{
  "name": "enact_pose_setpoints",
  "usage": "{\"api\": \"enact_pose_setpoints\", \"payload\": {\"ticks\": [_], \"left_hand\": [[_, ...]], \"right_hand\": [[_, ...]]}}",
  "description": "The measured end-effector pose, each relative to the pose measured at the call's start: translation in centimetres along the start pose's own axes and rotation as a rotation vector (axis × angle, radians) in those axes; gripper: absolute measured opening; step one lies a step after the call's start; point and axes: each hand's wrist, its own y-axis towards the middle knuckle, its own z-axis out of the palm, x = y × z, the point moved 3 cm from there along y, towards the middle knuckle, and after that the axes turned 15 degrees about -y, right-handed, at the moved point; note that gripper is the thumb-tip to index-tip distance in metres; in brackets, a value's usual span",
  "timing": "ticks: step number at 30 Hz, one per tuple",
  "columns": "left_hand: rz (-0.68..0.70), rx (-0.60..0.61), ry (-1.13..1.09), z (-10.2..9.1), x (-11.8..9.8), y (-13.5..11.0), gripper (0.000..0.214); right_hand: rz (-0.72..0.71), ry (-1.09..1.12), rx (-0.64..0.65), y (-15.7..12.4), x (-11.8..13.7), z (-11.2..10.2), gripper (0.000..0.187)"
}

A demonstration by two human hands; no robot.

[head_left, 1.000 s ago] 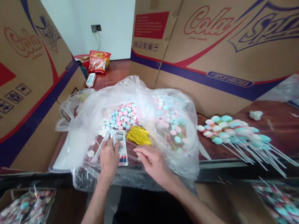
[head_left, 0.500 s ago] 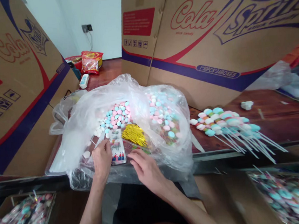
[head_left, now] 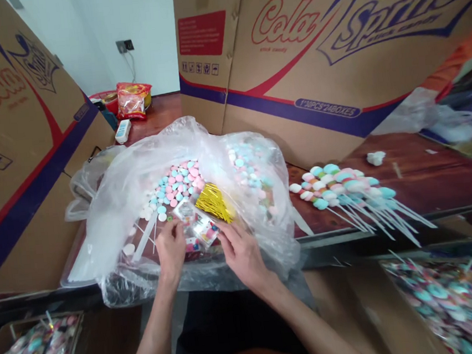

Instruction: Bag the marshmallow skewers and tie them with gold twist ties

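Note:
Printed see-through plastic bags lie on the table's near side, one turned askew over the others. My right hand pinches the right edge of the upper bag between thumb and fingers. To the left of the bags, my left hand has its fingers curled together; whatever is in them is hidden. Gold twist ties form a pile just beyond the bags. Pink, blue and white round candies lie behind, inside a big crumpled plastic sheet. White sticks rest left of my left hand.
Finished marshmallow-like candy skewers are heaped on the right of the table. Large cartons stand behind and at the left. Boxes of wrapped candy sticks sit below the table edge on both sides. A red snack packet lies far back.
The upper printed bag has swung askew toward the right, with my right hand now on its edge. My left hand has moved slightly right and down. The view has shifted a little.

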Motion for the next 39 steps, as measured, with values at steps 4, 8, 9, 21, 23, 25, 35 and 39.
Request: {"api": "enact_pose_setpoints", "payload": {"ticks": [4,8,9,21,23,25,35,39], "left_hand": [[-0.129,-0.084,-0.342,-1.5,0.1,-1.9,0.022],[-0.339,-0.143,-0.808,-1.3,-0.6,-4.4,0.029],[-0.364,-0.154,-0.883,-1.1,-1.0,-4.9,0.03],[-0.528,-0.217,-1.071,0.6,-2.2,-8.0,0.031],[-0.524,-0.235,-1.106,1.1,-2.8,-8.4,0.032],[-0.55,-0.168,-1.131,1.6,-3.6,-8.6,0.032],[-0.559,-0.137,-1.019,4.3,-5.5,-9.0,0.033],[-0.542,-0.158,-1.044,5.4,-5.5,-8.9,0.033]], "right_hand": [[0.089,0.275,0.029,-0.8,2.1,0.1,0.022],[0.331,0.589,0.223,-1.3,4.3,1.4,0.02],[0.377,0.661,0.256,-1.3,4.6,1.7,0.019],[0.324,0.614,0.247,-1.2,3.7,-0.8,0.035],[0.32,0.591,0.182,-1.3,3.6,-1.4,0.036],[0.295,0.574,0.154,-1.1,3.1,-2.5,0.038],[0.317,0.334,0.026,-1.4,-4.1,-9.3,0.04],[0.51,-0.184,-0.205,-1.7,-10.7,-11.0,0.024]]}}
